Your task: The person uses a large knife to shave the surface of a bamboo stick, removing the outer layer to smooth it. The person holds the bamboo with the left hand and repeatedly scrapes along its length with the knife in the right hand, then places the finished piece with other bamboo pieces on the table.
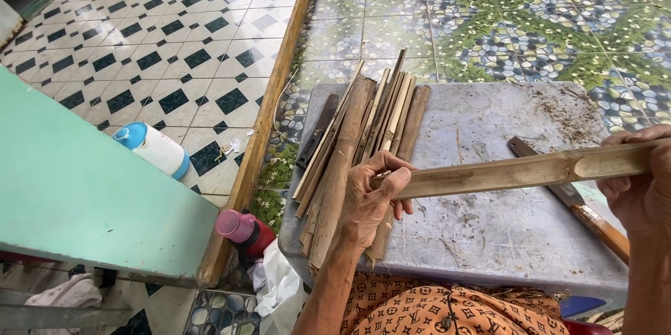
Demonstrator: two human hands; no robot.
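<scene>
Patterned orange cloth (433, 310) — split bamboo strip (517, 170)

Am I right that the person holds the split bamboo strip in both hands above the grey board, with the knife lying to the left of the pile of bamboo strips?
Not quite. The head view shows the knife lying to the right of the pile of bamboo strips, under the held bamboo strip. The rest stands: left hand and right hand hold it above the grey board.
</scene>
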